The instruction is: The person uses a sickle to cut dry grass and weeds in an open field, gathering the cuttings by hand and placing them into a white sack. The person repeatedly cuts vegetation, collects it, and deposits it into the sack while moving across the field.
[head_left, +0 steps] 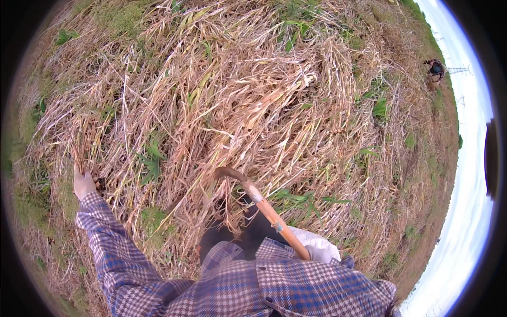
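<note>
At the far left, my left hand [84, 184] is closed around a thin bunch of dry stalks [78, 156], with the arm stretched out in a plaid sleeve. In front of my waist, a tool with a wooden handle [277, 222] slants up and to the left. It ends in a dark, curved metal blade [229, 172] like a sickle's, above the flattened straw. My right hand is not plainly visible; the handle's lower end goes out of sight by my plaid shirt [293, 277]. Beside it shows a piece of white cloth or sacking [313, 239].
Flattened dry grass [253, 107] covers the ground, with green weeds [152, 160] among it. My dark trouser legs [253, 226] are partly behind straw. Far off at the upper right is another person [435, 71], near a pylon [459, 70] on the horizon.
</note>
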Motion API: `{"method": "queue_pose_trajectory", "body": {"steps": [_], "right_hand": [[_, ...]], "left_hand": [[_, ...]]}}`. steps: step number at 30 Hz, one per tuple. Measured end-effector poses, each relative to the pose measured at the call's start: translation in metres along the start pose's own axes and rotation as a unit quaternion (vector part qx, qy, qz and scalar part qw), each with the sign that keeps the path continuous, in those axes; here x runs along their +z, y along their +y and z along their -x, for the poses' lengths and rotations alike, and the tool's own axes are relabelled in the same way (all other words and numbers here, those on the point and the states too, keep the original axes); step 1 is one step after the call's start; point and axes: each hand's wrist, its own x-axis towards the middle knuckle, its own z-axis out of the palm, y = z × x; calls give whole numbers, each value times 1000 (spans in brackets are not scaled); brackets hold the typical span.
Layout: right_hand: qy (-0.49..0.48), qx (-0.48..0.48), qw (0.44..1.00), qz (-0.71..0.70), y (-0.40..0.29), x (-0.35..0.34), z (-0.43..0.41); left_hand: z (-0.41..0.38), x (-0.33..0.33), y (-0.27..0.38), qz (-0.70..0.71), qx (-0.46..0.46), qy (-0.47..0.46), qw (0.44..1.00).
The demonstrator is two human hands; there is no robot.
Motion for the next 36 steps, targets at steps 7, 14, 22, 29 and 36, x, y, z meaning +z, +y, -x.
{"method": "queue_pose_trajectory", "body": {"steps": [7, 14, 22, 29, 36], "right_hand": [[-77, -138, 986, 61, -69, -60, -26], [162, -174, 943, -234, -41, -92, -39], [27, -246, 770, -588, -65, -209, -197], [-59, -163, 778, -604, -82, -236, -333], [-141, -106, 818, -548, -18, -199, -305]], "left_hand": [[77, -103, 86, 115, 143, 118, 976], [172, -100, 199, 342, 334, -80, 875], [313, 29, 420, -88, 621, -273, 730], [300, 152, 529, -264, 694, -21, 669], [264, 210, 536, -294, 562, -140, 760]]}}
